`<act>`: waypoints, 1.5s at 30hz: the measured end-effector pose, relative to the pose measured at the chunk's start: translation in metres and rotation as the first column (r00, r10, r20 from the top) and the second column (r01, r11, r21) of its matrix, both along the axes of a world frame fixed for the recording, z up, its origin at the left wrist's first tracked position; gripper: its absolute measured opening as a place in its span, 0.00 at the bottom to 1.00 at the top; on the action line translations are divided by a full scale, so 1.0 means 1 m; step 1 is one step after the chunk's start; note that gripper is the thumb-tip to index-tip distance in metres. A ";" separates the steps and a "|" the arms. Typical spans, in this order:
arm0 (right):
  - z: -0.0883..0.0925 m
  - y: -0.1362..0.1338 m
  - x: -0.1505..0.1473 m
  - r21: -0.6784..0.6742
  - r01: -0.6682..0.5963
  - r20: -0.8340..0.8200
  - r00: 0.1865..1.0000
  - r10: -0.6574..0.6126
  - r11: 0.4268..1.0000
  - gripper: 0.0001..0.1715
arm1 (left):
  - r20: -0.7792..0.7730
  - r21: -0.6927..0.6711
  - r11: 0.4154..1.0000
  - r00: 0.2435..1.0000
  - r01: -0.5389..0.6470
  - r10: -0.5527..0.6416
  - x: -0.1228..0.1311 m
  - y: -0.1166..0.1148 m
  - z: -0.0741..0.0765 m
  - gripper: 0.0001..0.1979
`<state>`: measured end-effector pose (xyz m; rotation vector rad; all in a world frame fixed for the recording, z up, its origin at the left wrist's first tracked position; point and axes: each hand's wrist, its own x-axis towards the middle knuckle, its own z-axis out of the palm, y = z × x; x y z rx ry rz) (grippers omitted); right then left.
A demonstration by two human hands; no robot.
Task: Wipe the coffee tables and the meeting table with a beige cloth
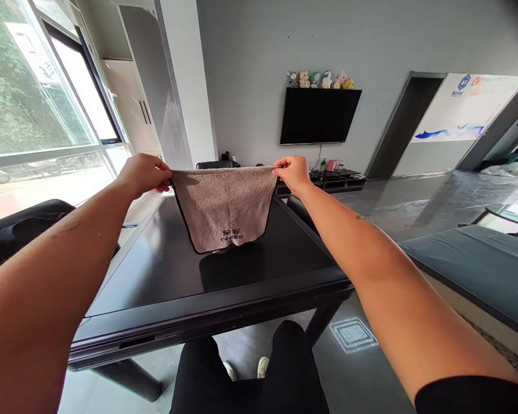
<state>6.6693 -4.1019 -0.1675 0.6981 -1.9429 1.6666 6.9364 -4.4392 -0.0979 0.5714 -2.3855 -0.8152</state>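
Grip: narrow on both sides; the left hand [143,175] and right hand [292,174] each pinch one top corner of a brown terry towel [224,210], pulling it taut across the top.
Room: large window [34,86] off left; grey wall behind, with wall-mounted TV [320,116] and a row of plush toys [319,80] on top of it.
Right side: dark grey padded bench [470,270], near the right forearm.
Table: black table [155,270] directly below the hands.
Towel: hangs between the hands, above the table, not touching it; shadow falls on the tabletop. Black piped edge.
Towel print: dark lettering [232,234] near the bottom edge, too small to read fully.
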 end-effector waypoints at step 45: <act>0.063 0.078 0.044 0.039 -0.282 -0.210 0.935 0.284 0.959 0.14 | -0.314 0.217 0.852 0.861 0.476 -0.401 0.040 -0.019 0.019 0.18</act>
